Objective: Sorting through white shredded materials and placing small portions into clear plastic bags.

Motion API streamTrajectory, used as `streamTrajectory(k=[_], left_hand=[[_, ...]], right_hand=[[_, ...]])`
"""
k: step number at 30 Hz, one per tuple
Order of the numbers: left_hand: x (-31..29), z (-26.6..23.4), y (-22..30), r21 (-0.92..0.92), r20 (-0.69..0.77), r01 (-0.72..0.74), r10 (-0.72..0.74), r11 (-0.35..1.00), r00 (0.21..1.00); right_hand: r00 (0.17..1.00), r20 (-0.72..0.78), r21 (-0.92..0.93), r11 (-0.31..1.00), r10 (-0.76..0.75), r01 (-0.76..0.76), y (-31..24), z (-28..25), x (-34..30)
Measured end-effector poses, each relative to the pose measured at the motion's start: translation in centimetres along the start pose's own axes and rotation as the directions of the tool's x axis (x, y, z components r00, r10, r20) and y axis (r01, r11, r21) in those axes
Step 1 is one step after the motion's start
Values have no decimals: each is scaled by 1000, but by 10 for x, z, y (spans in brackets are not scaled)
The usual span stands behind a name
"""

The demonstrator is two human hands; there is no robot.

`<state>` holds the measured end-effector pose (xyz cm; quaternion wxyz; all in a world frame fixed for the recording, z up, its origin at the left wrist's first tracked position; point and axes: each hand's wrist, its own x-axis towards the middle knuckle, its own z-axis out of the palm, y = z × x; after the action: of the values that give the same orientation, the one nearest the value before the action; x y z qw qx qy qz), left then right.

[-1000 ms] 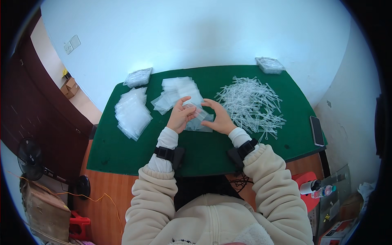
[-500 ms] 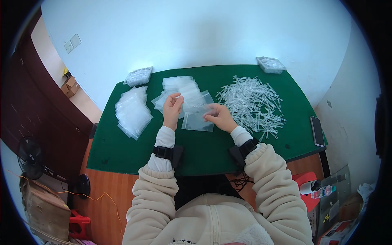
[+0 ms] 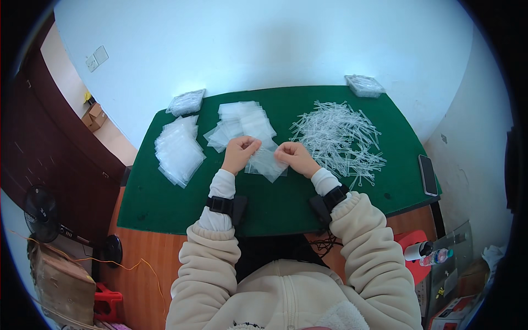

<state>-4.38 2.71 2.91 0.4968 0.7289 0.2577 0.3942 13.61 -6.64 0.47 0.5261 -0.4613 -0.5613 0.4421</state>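
A small clear plastic zip bag (image 3: pixel 269 167) hangs tilted between my hands, one corner pointing toward me. My left hand (image 3: pixel 240 155) pinches its left side with thumb and forefinger. At the bag's right side, the closed fingers of my right hand (image 3: pixel 297 158) grip the film. Another clear bag lies flat beneath it, mostly covered. Just beyond my left hand spreads a loose stack of empty clear bags (image 3: pixel 242 118). Right of my right hand lies a heap of thin clear plastic sticks (image 3: pixel 338 140) with looped ends.
The table has a green top (image 3: pixel 275 212). Fanned bags (image 3: pixel 179 151) lie at its left; wrapped clear packs sit at the back left (image 3: pixel 187 103) and back right (image 3: pixel 365 86). A phone (image 3: pixel 427 175) rests on the right edge. A fan (image 3: pixel 41 212) stands at the left.
My left hand has come down and closed on the bag; before, it was raised apart from it. The bag has swung down toward me, still in my right hand.
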Motion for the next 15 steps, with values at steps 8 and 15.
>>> streamTrajectory(k=[8,15], left_hand=[[2,-1,-3,-34,-29,44,-45,998,999],[3,-4,-5,-24,-15,52,-53,998,998]], right_hand=[[961,-233,-173,978,-152,112,13,-10,11],[909,-376,-130,982,-178,138,9,-11,10]])
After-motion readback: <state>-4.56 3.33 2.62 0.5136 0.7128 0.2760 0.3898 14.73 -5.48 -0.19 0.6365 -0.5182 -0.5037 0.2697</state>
